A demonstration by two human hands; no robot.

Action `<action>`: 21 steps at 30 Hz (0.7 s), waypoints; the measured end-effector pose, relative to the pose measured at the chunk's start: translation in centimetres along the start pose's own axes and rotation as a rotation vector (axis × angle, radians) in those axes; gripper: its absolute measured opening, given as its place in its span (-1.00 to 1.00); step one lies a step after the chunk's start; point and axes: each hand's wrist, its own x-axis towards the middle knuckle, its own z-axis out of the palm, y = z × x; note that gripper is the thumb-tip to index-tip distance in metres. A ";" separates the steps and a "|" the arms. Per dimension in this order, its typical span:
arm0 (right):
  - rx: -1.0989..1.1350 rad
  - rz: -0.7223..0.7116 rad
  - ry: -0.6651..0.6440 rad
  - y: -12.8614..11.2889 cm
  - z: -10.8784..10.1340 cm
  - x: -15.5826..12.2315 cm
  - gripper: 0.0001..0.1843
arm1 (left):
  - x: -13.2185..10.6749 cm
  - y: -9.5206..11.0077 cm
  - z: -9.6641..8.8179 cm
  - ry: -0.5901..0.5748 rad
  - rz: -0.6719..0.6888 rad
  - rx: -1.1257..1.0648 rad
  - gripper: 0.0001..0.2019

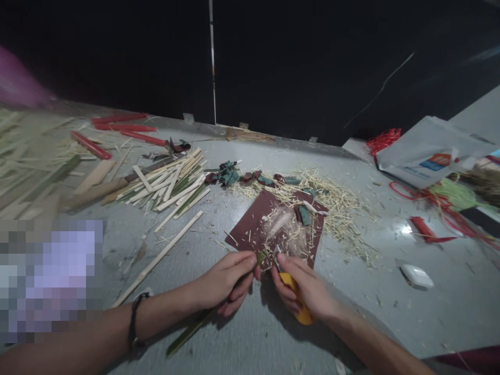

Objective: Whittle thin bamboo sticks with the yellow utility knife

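Observation:
Pinched in my left hand (228, 278) is a green bamboo strip (189, 333); its tip pokes out past my thumb and its tail slants down toward me. My right hand (310, 289) is wrapped round a yellow-handled utility knife (303, 313), its metal nose pointing away from me, close to the strip's tip. Whether blade and strip touch, I cannot tell. Just beyond both hands lies a dark red-brown sheet, apparently sandpaper (247, 219), scattered with pale shavings. A folded green and brown scrap (303, 214) rests on it.
Split bamboo strips (175, 182) are piled at the left, near red-handled tools (125, 127). Thin shavings (344, 208) spread behind the sheet. On the right are a white bag (414, 156), red ribbon (449, 208) and a white mouse-like object (416, 276). A dark wall stands behind.

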 end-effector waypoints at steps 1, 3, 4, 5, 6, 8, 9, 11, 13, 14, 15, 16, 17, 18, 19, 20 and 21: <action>-0.025 0.020 -0.032 0.1 0.0 -0.1 -0.39 | 0.0 0.1 0.0 0.001 0.003 -0.014 -0.65; -0.073 0.051 -0.093 0.2 0.1 -0.2 -0.37 | -0.1 0.3 0.0 0.008 -0.004 -0.024 -0.65; -0.093 0.063 -0.118 0.3 0.1 -0.3 -0.36 | -0.2 0.4 0.1 0.012 -0.015 -0.019 -0.65; -0.112 0.072 -0.138 0.4 0.1 -0.3 -0.35 | -0.3 0.5 0.1 0.018 -0.028 -0.004 -0.64; -0.128 0.077 -0.152 0.4 0.1 -0.3 -0.34 | -0.4 0.5 0.3 0.030 -0.038 0.017 -0.64; -0.155 0.081 -0.169 0.5 0.1 -0.2 -0.32 | -0.5 0.6 0.6 0.057 -0.044 0.074 -0.63; -0.166 0.083 -0.173 0.5 0.1 -0.2 -0.31 | -0.6 0.6 0.7 0.072 -0.041 0.102 -0.62; -0.185 0.087 -0.178 0.5 0.0 -0.2 -0.31 | -0.7 0.5 0.9 0.094 -0.024 0.144 -0.62; -0.207 0.087 -0.186 0.5 -0.1 -0.2 -0.31 | -0.7 0.3 1.0 0.097 -0.003 0.161 -0.62; -0.214 0.085 -0.190 0.5 -0.1 -0.2 -0.31 | -0.7 0.2 1.0 0.095 0.002 0.166 -0.62; -0.216 0.082 -0.191 0.5 -0.2 -0.2 -0.31 | -0.7 0.1 1.0 0.087 0.001 0.179 -0.63; -0.213 0.081 -0.191 0.6 -0.2 -0.2 -0.32 | -0.7 0.1 0.9 0.081 0.009 0.209 -0.65; -0.205 0.080 -0.189 0.6 -0.2 -0.2 -0.33 | -0.7 0.1 0.8 0.080 0.031 0.262 -0.67; -0.191 0.081 -0.183 0.7 -0.2 -0.1 -0.33 | -0.7 0.1 0.8 0.086 0.064 0.339 -0.69; -0.177 0.084 -0.180 0.8 -0.2 -0.1 -0.34 | -0.7 0.2 0.7 0.098 0.098 0.431 -0.70; -0.166 0.088 -0.179 0.8 -0.2 -0.1 -0.34 | -0.7 0.2 0.7 0.113 0.126 0.524 -0.71; -0.158 0.093 -0.180 0.9 -0.2 -0.1 -0.35 | -0.7 0.3 0.8 0.133 0.142 0.602 -0.71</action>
